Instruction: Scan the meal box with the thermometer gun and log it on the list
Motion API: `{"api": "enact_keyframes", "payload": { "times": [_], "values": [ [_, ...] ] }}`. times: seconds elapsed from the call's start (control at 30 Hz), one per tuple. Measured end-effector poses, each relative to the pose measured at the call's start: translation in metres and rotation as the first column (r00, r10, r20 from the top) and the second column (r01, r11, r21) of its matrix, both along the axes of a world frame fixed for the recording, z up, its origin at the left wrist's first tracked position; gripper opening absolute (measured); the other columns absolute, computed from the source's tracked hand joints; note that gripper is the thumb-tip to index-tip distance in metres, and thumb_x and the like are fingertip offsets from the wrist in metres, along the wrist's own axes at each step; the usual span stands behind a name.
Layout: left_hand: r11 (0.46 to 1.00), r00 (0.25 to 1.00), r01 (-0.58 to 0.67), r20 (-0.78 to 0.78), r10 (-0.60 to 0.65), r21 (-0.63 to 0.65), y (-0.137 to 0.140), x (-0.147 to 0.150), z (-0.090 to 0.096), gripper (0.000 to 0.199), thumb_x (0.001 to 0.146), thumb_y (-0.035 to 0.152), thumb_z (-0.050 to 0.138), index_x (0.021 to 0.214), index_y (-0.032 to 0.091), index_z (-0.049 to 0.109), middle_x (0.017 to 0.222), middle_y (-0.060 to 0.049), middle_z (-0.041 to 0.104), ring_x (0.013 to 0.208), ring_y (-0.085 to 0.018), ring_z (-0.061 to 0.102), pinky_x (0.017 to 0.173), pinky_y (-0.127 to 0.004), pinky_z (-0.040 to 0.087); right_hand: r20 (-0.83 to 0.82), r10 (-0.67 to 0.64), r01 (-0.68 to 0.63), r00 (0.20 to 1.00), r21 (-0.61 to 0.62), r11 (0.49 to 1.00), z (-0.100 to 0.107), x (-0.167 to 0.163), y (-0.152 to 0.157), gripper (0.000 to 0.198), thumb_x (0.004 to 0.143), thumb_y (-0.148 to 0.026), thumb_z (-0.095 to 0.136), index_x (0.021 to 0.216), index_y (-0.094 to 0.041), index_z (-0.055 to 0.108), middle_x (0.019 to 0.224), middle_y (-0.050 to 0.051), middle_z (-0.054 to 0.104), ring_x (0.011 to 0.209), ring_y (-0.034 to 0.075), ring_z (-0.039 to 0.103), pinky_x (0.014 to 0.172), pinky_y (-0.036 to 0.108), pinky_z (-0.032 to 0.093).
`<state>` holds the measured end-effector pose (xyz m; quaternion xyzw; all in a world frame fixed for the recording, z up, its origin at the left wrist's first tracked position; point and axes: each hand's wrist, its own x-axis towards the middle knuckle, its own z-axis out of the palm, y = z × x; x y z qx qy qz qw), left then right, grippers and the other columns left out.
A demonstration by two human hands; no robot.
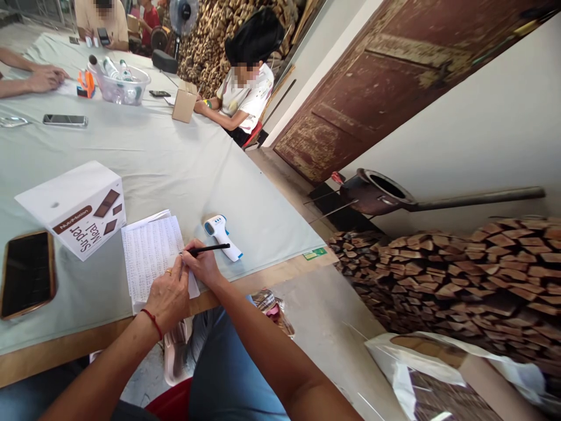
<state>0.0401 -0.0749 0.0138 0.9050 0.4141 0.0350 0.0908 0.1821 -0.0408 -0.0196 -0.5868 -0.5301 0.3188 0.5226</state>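
Note:
My right hand [202, 264] grips a black pen [213, 249], its tip end hidden by the fingers over the written sheet of paper [153, 254]. Close rows of handwriting cover that sheet, and other sheets lie under it. My left hand [169, 297], with a ring and a red wrist string, rests on the paper's lower right, fingers stretched out beside the right hand. Just beyond the pen lies a white and blue infrared thermometer [223, 235]. To the left stands a white Su-per Meal box [85, 210], with a large dark phone [27, 275] by it.
The cloth-covered table [188, 166] ends close before me and at the right. Farther back are a basin of bottles [125, 90], a brown carton [184, 102] and another phone [65, 120]. Several people sit around. Stacked firewood [460, 269] lines the right side.

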Motion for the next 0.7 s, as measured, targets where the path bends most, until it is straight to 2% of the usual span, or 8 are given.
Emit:
{"api": "enact_keyframes", "payload": {
  "times": [0.23, 0.7],
  "values": [
    [1.0, 1.0, -0.003, -0.029, 0.002, -0.017, -0.0006, 0.0016, 0.0033, 0.062, 0.083, 0.007, 0.048, 0.146, 0.004, 0.043, 0.154, -0.022, 0.041, 0.112, -0.027, 0.065, 0.087, -0.037, 0.057, 0.024, -0.029, 0.029, 0.999, 0.015, 0.999, 0.0, 0.0008, 0.0005, 0.014, 0.069, -0.036, 0.053, 0.064, -0.023, 0.054, 0.06, -0.003, 0.053, 0.059, 0.015, 0.048, 0.058, 0.028, 0.042],
    [1.0, 1.0, -0.005, -0.002, 0.005, -0.008, -0.0002, 0.0007, -0.0004, 0.06, 0.085, 0.006, 0.048, 0.145, 0.007, 0.046, 0.153, -0.021, 0.043, 0.112, -0.027, 0.065, 0.086, -0.035, 0.057, 0.04, -0.025, 0.024, 0.999, 0.021, 0.999, 0.0005, 0.0011, 0.0008, 0.014, 0.069, -0.036, 0.053, 0.062, -0.023, 0.052, 0.059, -0.003, 0.051, 0.058, 0.015, 0.047, 0.057, 0.028, 0.041]
  ]
}}
